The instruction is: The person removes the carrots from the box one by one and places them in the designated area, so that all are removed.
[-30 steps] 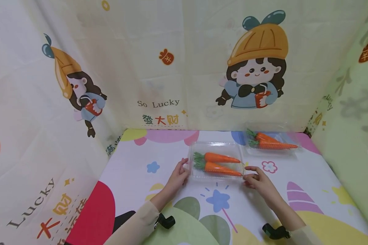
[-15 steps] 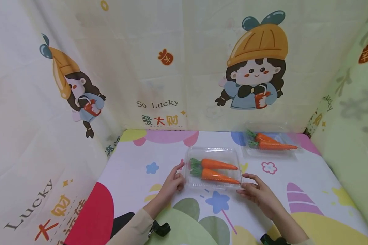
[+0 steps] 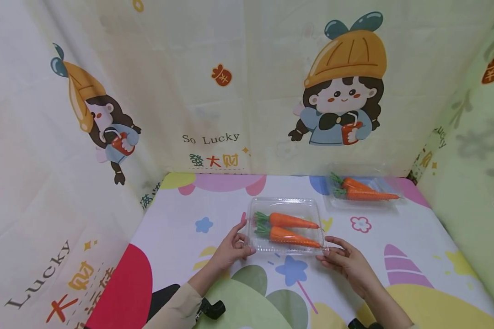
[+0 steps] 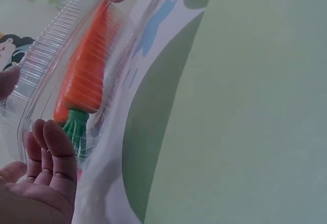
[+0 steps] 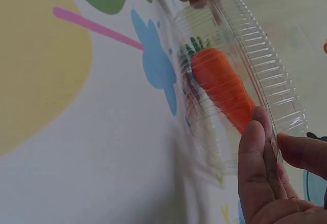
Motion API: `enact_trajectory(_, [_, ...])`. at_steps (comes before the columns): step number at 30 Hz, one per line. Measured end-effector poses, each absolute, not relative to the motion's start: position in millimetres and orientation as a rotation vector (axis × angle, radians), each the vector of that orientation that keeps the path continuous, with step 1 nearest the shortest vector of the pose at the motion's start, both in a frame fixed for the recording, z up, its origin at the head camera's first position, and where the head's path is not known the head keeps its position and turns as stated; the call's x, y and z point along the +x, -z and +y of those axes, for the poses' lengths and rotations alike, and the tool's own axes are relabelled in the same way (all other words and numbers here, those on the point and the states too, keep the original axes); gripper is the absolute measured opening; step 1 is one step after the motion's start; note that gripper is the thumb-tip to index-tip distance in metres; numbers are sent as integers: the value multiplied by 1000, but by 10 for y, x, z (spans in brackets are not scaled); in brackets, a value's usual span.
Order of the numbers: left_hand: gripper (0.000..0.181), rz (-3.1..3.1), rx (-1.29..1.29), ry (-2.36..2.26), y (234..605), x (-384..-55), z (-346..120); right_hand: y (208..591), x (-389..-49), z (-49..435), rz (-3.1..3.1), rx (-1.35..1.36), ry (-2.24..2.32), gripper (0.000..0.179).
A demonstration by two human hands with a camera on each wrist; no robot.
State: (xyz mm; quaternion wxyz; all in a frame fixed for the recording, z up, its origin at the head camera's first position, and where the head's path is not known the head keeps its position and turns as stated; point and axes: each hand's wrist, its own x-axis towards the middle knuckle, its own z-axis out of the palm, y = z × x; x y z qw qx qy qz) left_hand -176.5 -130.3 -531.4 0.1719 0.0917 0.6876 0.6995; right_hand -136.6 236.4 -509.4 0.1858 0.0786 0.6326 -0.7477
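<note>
Carrots (image 3: pixel 290 235) in box (image 3: pixel 298 206), second box (image 3: pixel 382 184) — behind (rightward)

There's the bench (image 3: pixel 169 244), pastel shapes (image 3: pixel 291 270) splashed across its white top, a clear plastic box (image 3: pixel 379 185) of two carrots (image 3: pixel 368 195) lying toward the far right corner!

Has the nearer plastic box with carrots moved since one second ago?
Yes. In the head view, the nearer box has come closer and slightly left, judged against the printed blue star wand.

The head camera looks from above, forward and down, upon the printed tablecloth (image 3: pixel 170 242); both wrist cameras, very near and tilted, share the clear clamshell box (image 5: pixel 266 73) from opposite ends.
</note>
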Motion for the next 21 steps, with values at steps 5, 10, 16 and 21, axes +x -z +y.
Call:
enact_trajectory(5, [96,1948,246,-1979,5300,-1747,-1289,5107,-1350,2350,1804,255,2121,66])
enact_trajectory(10, [93,1951,256,-1991,5313,-1745,-1283,5129,-1343,2350,1806,263,2137,65])
enact_trajectory(16, [93,1976,259,-1970,5332,-1754,-1286,5136,-1340,2342,1819,291,2146,60])
enact_trajectory(21, [94,1978,270,-1964,5331,-1746,-1284,5137,-1341,2319,1853,350,2121,58])
